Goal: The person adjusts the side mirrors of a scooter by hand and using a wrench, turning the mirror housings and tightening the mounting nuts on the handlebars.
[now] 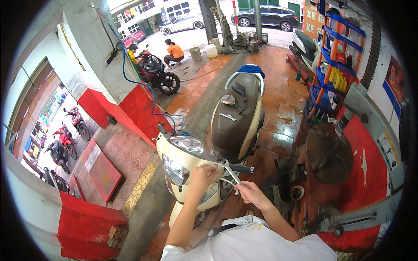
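A cream scooter (191, 152) with a brown seat (237, 117) stands in front of me, headlight facing me. My left hand (203, 174) rests on the handlebar area beside the headlight, fingers curled on a part there. My right hand (251, 192) grips the lower end of a silver wrench (229, 170), whose open jaw sits near the black handlebar grip (241, 168). A detached mirror (228, 100) and another wrench (228, 116) lie on the seat.
A blue hose (143, 85) runs down the left wall to the floor by the scooter. Two people crouch by a dark motorcycle (159, 74) at the back. A blue and orange shelf rack (333, 65) stands right. A round brown stool (328, 152) and small cup (297, 192) sit near my right.
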Demonstrator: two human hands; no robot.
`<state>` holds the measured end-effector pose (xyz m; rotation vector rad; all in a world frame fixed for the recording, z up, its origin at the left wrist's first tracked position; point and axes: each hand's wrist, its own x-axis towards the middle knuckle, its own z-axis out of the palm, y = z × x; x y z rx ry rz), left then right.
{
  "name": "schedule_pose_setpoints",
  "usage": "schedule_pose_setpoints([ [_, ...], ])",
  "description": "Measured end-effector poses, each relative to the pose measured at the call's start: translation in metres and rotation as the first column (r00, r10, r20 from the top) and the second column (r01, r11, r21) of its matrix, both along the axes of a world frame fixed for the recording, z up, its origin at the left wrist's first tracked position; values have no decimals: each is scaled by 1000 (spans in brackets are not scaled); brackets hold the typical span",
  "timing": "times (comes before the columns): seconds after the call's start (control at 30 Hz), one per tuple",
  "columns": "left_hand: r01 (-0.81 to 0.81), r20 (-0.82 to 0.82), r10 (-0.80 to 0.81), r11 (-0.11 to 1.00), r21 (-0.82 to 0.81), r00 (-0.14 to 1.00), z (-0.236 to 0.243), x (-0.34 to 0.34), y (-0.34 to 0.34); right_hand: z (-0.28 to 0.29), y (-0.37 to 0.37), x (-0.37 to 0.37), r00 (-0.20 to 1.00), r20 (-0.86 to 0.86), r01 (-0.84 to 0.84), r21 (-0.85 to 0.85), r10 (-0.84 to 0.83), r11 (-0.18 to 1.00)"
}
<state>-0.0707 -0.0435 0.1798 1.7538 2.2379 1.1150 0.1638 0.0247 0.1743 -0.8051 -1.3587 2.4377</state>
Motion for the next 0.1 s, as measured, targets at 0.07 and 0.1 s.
schedule_pose_setpoints([
  [0.07,-65,67,60,995,71,996,-7,2,-3,-4,-1,2,998,-58,-12,-124,5,992],
  [0.1,-97,103,87,990,102,991,-12,5,-5,-3,0,0,998,-59,-17,-121,10,993],
])
